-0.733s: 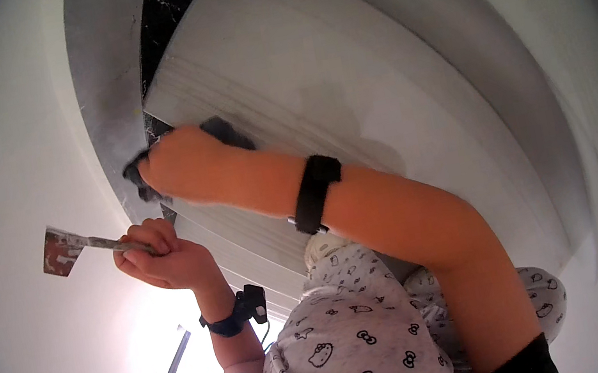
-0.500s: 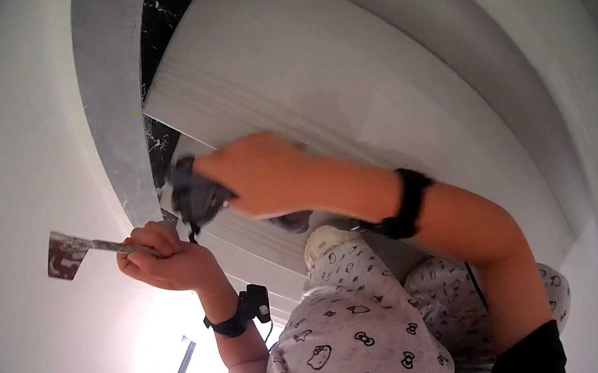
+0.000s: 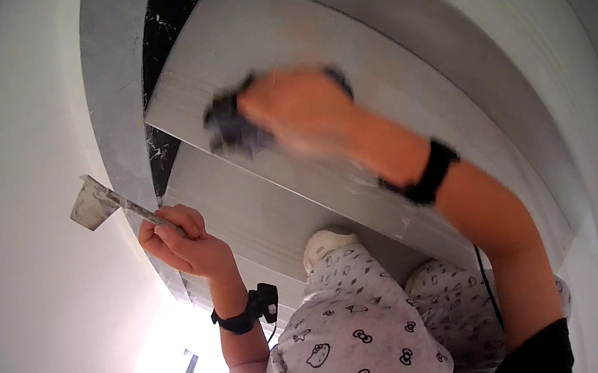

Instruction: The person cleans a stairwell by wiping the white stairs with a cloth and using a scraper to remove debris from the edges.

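Note:
My left hand [image 3: 188,243] is closed round the handle of a scraper [image 3: 95,203]. Its flat, stained metal blade points up and left, in front of the white wall. My right hand [image 3: 302,111], smeared by motion, presses a dark grey cloth [image 3: 232,125] onto a grey stair tread [image 3: 362,41]. The cloth bunches out on both sides of the hand, and its exact folds are blurred.
Black marbled strips [image 3: 168,19] and a grey skirting [image 3: 112,83] run up the left side by the white wall [image 3: 16,194]. More steps curve off to the right. My shoe [image 3: 328,243] rests on a lower step. Bright light glows at lower left.
My right hand and the cloth have swept from the stairs' left edge up and right onto the tread. My left hand has risen slightly rightward, turning the scraper's blade upward.

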A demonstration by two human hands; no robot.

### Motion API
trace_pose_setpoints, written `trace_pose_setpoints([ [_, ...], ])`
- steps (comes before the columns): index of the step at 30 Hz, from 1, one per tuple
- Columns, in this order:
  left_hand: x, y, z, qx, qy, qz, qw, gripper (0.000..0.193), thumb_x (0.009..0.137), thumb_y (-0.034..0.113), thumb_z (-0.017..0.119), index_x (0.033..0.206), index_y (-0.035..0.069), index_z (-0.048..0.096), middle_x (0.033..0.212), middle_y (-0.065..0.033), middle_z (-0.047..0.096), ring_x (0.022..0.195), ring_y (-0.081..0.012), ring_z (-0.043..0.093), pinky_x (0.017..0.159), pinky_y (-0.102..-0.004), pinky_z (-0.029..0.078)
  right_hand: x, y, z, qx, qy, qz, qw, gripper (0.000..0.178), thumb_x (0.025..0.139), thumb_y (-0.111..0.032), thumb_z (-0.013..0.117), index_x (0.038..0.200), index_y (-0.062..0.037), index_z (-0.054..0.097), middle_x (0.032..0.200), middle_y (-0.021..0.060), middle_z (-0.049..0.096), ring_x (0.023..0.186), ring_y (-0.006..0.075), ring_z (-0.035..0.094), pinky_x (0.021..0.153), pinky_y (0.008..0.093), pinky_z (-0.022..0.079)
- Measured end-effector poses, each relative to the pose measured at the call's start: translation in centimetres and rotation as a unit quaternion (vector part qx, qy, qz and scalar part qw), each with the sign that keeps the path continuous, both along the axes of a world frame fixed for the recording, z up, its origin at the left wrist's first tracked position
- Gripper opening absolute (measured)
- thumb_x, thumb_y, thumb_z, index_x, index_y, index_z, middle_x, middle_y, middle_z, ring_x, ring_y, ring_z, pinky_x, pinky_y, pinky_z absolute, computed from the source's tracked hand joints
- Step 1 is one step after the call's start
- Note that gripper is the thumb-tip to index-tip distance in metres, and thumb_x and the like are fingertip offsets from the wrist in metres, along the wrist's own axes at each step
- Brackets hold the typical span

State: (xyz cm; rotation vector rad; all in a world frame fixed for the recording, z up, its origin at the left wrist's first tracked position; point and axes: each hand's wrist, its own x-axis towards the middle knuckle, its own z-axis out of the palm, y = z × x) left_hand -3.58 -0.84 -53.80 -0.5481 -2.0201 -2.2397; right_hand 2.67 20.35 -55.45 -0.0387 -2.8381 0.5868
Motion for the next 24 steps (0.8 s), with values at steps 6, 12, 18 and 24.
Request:
trace_pose_setpoints([
  [6, 0.1, 0.9, 0.9, 0.034, -0.025, 0.007, 0.999, 0.018, 0.101, 0.024, 0.039, 0.097, 0.006, 0.042, 0.061, 0.0003, 0.035, 0.048, -0.0059, 0.028, 0.041, -0.0208, 0.024, 5.9, -7.4, 2.2, -0.041, -0.043, 0.158, 0.986, 0.016, 0.077, -0.017, 0.061, 0.090, -0.0081, 0.059, 0.086, 0.0065, 0.062, 0.082, 0.0238, 0.061, 0.067, 0.0366, 0.049],
  [12, -0.3, -0.1, 0.9, 0.041, -0.018, 0.019, 0.999, 0.018, 0.101, 0.023, 0.038, 0.094, 0.007, 0.041, 0.060, 0.0012, 0.032, 0.049, -0.0058, 0.027, 0.041, -0.0204, 0.023, 3.0, -1.8, 4.8, -0.081, 0.039, 0.037, 0.995, 0.032, 0.072, -0.009, 0.065, 0.103, -0.0118, 0.061, 0.094, 0.0056, 0.065, 0.088, 0.0269, 0.059, 0.075, 0.0375, 0.048],
  [18, 0.8, 2.0, 0.7, 0.071, -0.083, -0.046, 0.993, 0.019, 0.101, 0.022, 0.036, 0.092, 0.007, 0.042, 0.059, 0.0016, 0.031, 0.048, -0.0057, 0.026, 0.042, -0.0210, 0.022, -3.3, 4.3, 3.7, 0.068, 0.014, 0.022, 0.997, 0.036, 0.081, -0.013, 0.065, 0.116, -0.0177, 0.058, 0.108, 0.0072, 0.064, 0.103, 0.0276, 0.059, 0.085, 0.0432, 0.047],
  [24, 2.2, 3.3, 0.3, 0.015, -0.112, -0.090, 0.989, 0.019, 0.101, 0.022, 0.035, 0.095, 0.007, 0.045, 0.060, 0.0022, 0.032, 0.049, -0.0057, 0.026, 0.044, -0.0216, 0.022, 3.7, 0.4, 2.3, 0.156, 0.022, 0.142, 0.977, 0.017, 0.079, -0.021, 0.058, 0.096, -0.0210, 0.060, 0.100, -0.0031, 0.059, 0.100, 0.0216, 0.054, 0.080, 0.0380, 0.040],
])
